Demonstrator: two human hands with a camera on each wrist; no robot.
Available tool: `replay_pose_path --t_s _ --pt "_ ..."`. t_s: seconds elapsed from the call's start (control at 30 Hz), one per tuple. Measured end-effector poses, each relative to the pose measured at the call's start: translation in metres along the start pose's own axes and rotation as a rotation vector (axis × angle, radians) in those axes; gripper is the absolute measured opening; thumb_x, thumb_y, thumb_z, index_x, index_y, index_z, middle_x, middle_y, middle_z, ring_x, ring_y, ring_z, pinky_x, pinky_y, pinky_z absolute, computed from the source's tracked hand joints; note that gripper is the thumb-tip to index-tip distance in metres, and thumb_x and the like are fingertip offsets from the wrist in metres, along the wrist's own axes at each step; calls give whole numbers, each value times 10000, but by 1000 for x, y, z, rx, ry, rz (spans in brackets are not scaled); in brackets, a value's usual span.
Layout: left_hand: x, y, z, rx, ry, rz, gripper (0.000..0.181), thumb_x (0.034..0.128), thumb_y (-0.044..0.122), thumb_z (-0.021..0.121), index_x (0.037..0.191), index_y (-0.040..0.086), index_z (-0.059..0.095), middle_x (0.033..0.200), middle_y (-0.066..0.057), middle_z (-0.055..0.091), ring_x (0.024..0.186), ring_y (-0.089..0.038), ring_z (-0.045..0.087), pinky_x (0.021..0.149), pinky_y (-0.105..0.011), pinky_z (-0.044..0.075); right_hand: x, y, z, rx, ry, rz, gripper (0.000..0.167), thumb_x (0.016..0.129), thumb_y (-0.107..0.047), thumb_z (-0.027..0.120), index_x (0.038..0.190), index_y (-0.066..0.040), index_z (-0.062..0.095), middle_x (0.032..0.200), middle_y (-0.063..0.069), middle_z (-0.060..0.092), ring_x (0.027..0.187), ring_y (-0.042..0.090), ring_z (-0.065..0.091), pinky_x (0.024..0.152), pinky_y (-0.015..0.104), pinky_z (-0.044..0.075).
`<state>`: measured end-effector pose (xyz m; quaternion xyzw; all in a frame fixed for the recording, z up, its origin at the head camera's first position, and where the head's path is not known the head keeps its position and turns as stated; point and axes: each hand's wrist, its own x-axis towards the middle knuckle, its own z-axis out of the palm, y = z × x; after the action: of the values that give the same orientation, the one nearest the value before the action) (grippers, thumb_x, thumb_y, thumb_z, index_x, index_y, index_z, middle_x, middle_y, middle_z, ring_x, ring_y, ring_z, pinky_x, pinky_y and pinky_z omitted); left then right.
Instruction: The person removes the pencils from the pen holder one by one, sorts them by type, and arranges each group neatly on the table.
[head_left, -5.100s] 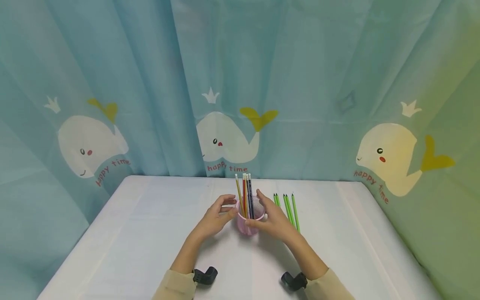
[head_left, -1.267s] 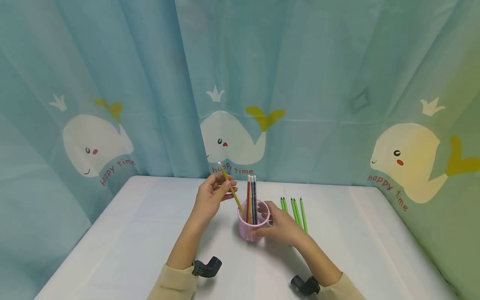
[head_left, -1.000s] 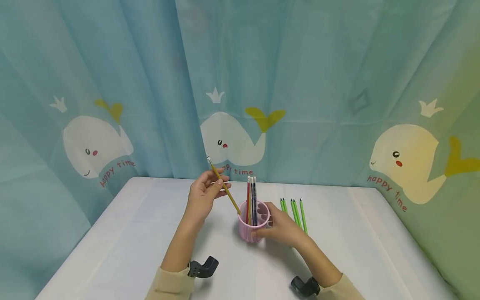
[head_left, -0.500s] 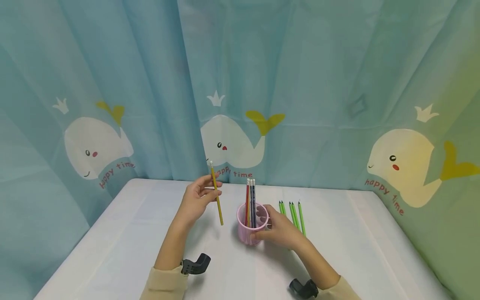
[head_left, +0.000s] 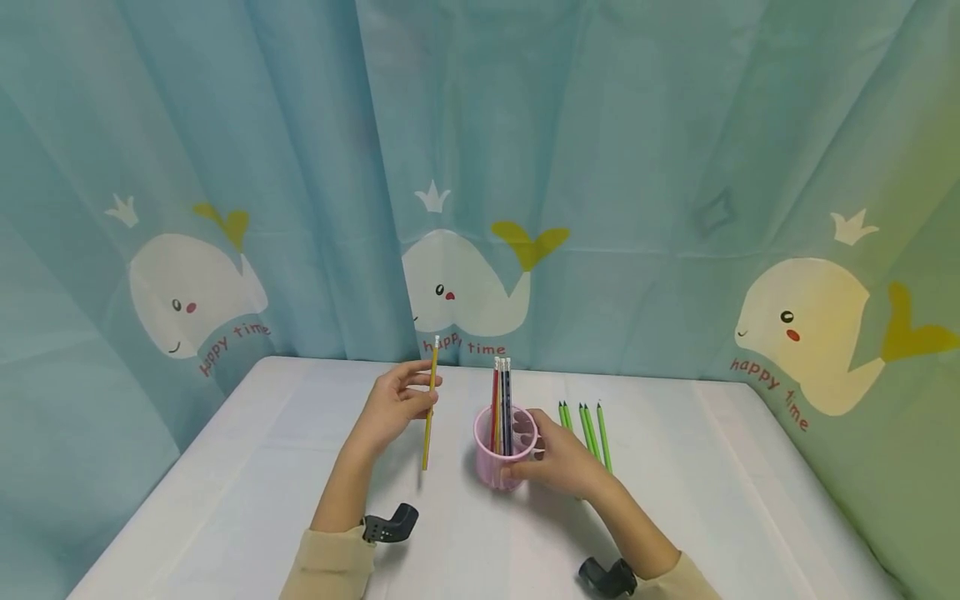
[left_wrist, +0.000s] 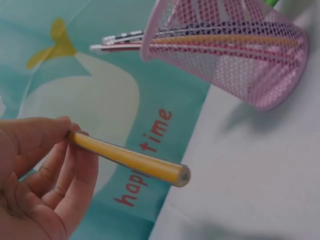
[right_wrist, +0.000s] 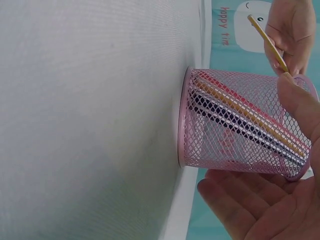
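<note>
While near the pink cup [head_left: 489, 469], yellow pencil [left_wrist: 130, 158] in pinch of left hand [head_left: 393, 406], cup in grip of right hand [head_left: 562, 457].

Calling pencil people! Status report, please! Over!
Left hand pinching yellow pencil. Right hand around pink mesh cup, pencils inside. Nothing visible between yellow pencil and cup.

Curtained-off nook, room type unclear: blue-green curtain [head_left: 637, 125] (cartoon whales, "happy time" lettering) from nine through three o'clock; white table [head_left: 247, 467] toward six.
</note>
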<state>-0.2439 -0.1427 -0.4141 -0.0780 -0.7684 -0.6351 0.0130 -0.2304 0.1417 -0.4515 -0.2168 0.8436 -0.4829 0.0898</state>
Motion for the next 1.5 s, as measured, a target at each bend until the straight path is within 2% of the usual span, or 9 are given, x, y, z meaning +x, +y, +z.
replay_pose_path --t_s 0.13,0.37,0.5,0.7,0.83,0.97,1.1,1.27,1.5 --pt "3 -7 0 34 8 -35 491 923 21 673 1394 50 534 1228 -201 648 933 -194 704 771 -328 615 -1 1 0 8 -7 2 827 733 -226 889 1412 -39 455 1333 121 612 1213 381 602 990 494 533" --pt "6 -22 0 97 33 -69 471 915 2 666 1372 36 557 1189 -227 649 960 -356 686 713 -333 617 -1 1 1 -2 3 19 826 731 -246 889 1413 -64 460 1342 104 609 1214 378 602 974 485 546" --pt "7 -30 1 122 45 -100 465 916 -5 663 1368 24 560 1191 -235 647 969 -401 673 697 -334 616 -1 2 1 -6 5 24 827 731 -249 888 1415 -69 460 1349 103 605 1217 378 600 973 480 547" --pt "9 -40 3 154 67 -137 449 899 -23 671 1338 20 592 1191 -207 645 925 -356 692 687 -335 621 -3 3 0 -8 -1 16 838 737 -261 886 1424 -64 448 1364 115 594 1227 400 590 973 494 545" --pt "10 -46 4 199 75 -149 434 888 -27 678 1316 11 615 1161 -193 659 845 -270 698 661 -324 617 -4 3 0 -11 10 18 838 733 -270 888 1420 -65 454 1364 117 596 1225 414 590 983 521 531" --pt "11 -52 4 248 75 -176 434 884 -12 685 1312 17 617 1147 -180 664 757 -181 671 628 -303 601 -4 3 0 -4 3 16 835 733 -264 890 1414 -55 453 1383 139 579 1222 416 591 967 494 549" --pt "9 -55 3 281 92 -207 434 877 -13 683 1304 23 615 1137 -179 665 704 -167 651 598 -285 577 -2 3 1 16 -7 7 827 731 -258 891 1406 -57 458 1373 130 585 1217 387 601 980 468 547" --pt "8 -56 2 303 98 -214 433 873 -22 671 1299 20 608 1122 -179 667 721 -175 647 600 -286 574 1 5 4 34 -10 -6 825 721 -266 898 1390 -60 460 1353 111 598 1215 348 604 1033 492 505" --pt "10 -60 4 370 94 -200 459 853 -38 650 1304 38 612 1100 -151 671 817 -201 639 649 -289 576 3 8 6 117 -37 11 822 734 -219 891 1374 -33 409 1357 134 568 1224 344 588 1012 463 527"
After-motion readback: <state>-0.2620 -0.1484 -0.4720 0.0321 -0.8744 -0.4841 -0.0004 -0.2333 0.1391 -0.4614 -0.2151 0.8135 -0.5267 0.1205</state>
